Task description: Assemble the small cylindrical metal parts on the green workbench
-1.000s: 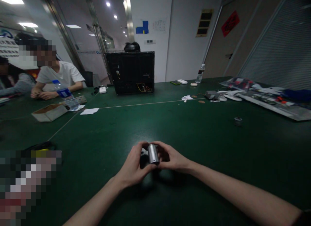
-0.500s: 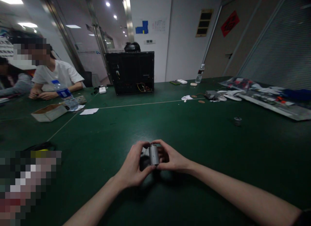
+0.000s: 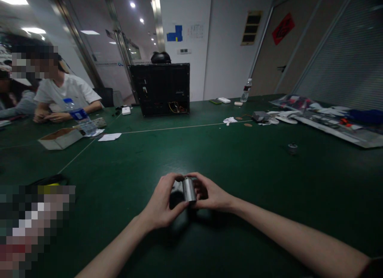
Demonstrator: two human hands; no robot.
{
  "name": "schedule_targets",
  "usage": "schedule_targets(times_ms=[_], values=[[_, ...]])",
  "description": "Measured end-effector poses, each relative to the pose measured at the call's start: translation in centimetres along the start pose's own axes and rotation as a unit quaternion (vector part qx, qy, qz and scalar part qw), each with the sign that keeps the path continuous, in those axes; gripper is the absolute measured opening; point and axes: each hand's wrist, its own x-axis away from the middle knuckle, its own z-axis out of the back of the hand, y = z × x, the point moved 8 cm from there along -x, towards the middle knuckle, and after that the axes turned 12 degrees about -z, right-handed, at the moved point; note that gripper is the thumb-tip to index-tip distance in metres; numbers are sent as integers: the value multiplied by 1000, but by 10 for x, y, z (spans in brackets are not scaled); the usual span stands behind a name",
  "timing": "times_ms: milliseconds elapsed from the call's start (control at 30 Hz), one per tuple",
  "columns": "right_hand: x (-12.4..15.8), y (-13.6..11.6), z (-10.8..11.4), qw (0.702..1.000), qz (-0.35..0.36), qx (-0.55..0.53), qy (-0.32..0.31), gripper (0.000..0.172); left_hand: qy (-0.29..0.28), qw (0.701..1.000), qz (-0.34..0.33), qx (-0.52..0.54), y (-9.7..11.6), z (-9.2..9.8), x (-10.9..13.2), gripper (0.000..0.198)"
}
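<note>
Between my two hands stands a small silver metal cylinder (image 3: pixel 189 190), like the can of a small electric motor. My left hand (image 3: pixel 164 202) curves around its left side, fingertips at the top end and thumb at the lower end. From the other side my right hand (image 3: pixel 211 193) grips it the same way, with its remaining fingers curled behind. Both hands are closed on the cylinder just above the green table (image 3: pixel 191 154). The fingertips partly hide its two ends.
A smaller metal part (image 3: pixel 292 148) lies to the right. At the back stand a black box-like cabinet (image 3: pixel 161 88) and a water bottle (image 3: pixel 246 90). An open box (image 3: pixel 61 139) and another bottle (image 3: pixel 79 116) are left, near a seated person (image 3: pixel 67 94). A cluttered tray (image 3: pixel 338 130) lies far right.
The cylinder has turned slightly in my fingers, and its shine and visible markings differ. My left hand has shifted a little to the left. The seated person has leaned slightly left.
</note>
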Motion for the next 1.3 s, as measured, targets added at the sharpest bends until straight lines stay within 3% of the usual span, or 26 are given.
schedule_targets(times_ms=[267,633,1300], values=[[1,-1,4,1000,5,-7,7,75,3,1000,-20,4,2,-1,1,50],[1,0,0,999,-25,-38,-15,79,-10,1000,-12,-22,3,-3,0,53],[4,-5,0,1000,-5,-12,-16,78,-1,1000,19,-25,-3,-6,0,51]])
